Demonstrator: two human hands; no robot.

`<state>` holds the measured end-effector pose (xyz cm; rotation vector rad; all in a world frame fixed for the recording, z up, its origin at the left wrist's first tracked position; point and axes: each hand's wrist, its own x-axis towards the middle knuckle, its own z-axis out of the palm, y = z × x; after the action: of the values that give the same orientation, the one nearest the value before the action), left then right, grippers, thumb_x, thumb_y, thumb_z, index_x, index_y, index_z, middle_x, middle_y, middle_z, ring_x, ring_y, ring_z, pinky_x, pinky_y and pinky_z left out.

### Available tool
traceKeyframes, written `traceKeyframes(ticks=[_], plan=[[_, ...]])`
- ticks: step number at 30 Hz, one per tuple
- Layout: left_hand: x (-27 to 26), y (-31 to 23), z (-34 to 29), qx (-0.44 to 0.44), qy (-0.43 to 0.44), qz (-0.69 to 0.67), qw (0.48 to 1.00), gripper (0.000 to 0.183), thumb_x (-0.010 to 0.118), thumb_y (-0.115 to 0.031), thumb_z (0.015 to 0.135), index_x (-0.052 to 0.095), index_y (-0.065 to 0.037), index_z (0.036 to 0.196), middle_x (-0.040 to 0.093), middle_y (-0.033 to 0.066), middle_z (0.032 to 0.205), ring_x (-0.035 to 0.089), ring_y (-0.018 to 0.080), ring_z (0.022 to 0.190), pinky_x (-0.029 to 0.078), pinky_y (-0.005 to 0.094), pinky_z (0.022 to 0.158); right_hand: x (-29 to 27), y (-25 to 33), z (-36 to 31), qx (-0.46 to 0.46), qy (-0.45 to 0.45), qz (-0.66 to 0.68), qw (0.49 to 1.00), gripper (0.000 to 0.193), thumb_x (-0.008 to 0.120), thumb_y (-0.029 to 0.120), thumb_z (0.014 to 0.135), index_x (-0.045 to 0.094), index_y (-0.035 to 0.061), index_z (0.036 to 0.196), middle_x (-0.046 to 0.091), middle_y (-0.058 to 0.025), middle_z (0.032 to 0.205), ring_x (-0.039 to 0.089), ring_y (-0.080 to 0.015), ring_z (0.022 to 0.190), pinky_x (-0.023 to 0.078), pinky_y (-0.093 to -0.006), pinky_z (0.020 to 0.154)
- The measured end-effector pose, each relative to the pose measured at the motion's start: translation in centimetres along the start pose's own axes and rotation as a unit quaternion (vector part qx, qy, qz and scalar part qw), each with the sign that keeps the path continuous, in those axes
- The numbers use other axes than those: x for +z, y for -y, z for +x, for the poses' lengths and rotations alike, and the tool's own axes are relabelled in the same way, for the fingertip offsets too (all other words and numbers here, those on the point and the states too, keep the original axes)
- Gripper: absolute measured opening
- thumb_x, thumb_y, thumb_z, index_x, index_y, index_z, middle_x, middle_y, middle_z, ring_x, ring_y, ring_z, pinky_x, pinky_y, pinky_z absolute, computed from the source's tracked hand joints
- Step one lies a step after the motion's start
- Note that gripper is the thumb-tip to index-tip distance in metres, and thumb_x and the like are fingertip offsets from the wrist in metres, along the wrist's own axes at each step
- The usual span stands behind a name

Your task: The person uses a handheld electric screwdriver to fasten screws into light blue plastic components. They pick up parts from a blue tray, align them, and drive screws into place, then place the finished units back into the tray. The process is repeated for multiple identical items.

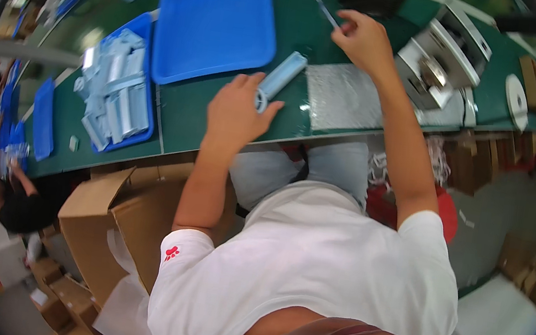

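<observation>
Right hand (366, 42): grip pinched narrow on one slim pale strip (324, 9); left hand (238, 112): grip spread wide, apparently touching one light-blue packet (285, 74).

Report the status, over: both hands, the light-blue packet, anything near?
Left hand at light-blue packet, grip unclear. Right hand pinching thin pale item. Large blue tray just beyond left hand.
</observation>
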<state>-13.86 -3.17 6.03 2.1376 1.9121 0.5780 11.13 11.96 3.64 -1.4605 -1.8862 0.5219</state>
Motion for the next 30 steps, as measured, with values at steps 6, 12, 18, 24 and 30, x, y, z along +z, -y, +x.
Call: traceKeyframes(ticks=[6, 12, 18, 24, 30], plan=[[-0.5, -0.9, 1.0, 0.012, 0.029, 0.053, 0.998, 0.065, 0.084, -0.042, 0.080, 0.065, -0.008, 0.132, 0.069, 0.0112, 0.120, 0.067, 0.0324, 0.107, 0.056, 0.0442, 0.086, -3.8, 1.4, -6.5, 0.111, 0.096, 0.338, 0.930, 0.019, 0.072, 0.007, 0.094, 0.073, -0.0034, 0.110, 0.071, -0.0009, 0.089, 0.065, -0.0065, 0.082, 0.052, -0.0221, 0.071], [0.1, -1.2, -0.2, 0.082, -0.036, 0.019, 0.996, 0.066, 0.089, -0.035, 0.077, 0.065, -0.009, 0.133, 0.067, 0.0111, 0.126, 0.064, 0.0327, 0.115, 0.054, 0.0439, 0.093, -3.6, -0.5, -14.5, 0.153, 0.062, 0.466, 0.870, 0.018, 0.070, -0.002, 0.092, 0.064, -0.0024, 0.108, 0.071, -0.0074, 0.100, 0.072, -0.0143, 0.089, 0.059, -0.0275, 0.079], [0.7, -2.7, -0.7, 0.163, -0.146, -0.071, 0.973, 0.064, 0.092, -0.024, 0.073, 0.067, -0.009, 0.130, 0.065, 0.0133, 0.128, 0.062, 0.0347, 0.115, 0.051, 0.0421, 0.097, -3.8, -1.7, -19.3, 0.024, -0.115, 0.474, 0.872, 0.023, 0.065, -0.013, 0.088, 0.061, -0.0027, 0.108, 0.069, -0.0176, 0.109, 0.073, -0.0235, 0.100, 0.061, -0.0348, 0.089], [5.7, -9.9, 2.0, 0.311, -0.084, -0.221, 0.920, 0.048, 0.088, -0.017, 0.076, 0.074, -0.010, 0.121, 0.067, 0.0124, 0.123, 0.063, 0.0321, 0.110, 0.053, 0.0386, 0.091, -6.0, 0.3, -19.7, -0.123, -0.179, 0.359, 0.908, 0.026, 0.065, -0.016, 0.087, 0.062, -0.0020, 0.109, 0.070, -0.0197, 0.113, 0.071, -0.0257, 0.104, 0.058, -0.0349, 0.090], [10.2, -11.3, 5.2, 0.397, -0.064, -0.299, 0.865, 0.048, 0.088, -0.018, 0.077, 0.074, -0.010, 0.122, 0.070, 0.0132, 0.117, 0.066, 0.0330, 0.101, 0.054, 0.0398, 0.088, -7.6, -1.4, -19.7, -0.070, -0.215, 0.338, 0.914, 0.024, 0.072, -0.012, 0.088, 0.066, -0.0023, 0.109, 0.072, -0.0189, 0.112, 0.070, -0.0225, 0.105, 0.056, -0.0307, 0.089]])
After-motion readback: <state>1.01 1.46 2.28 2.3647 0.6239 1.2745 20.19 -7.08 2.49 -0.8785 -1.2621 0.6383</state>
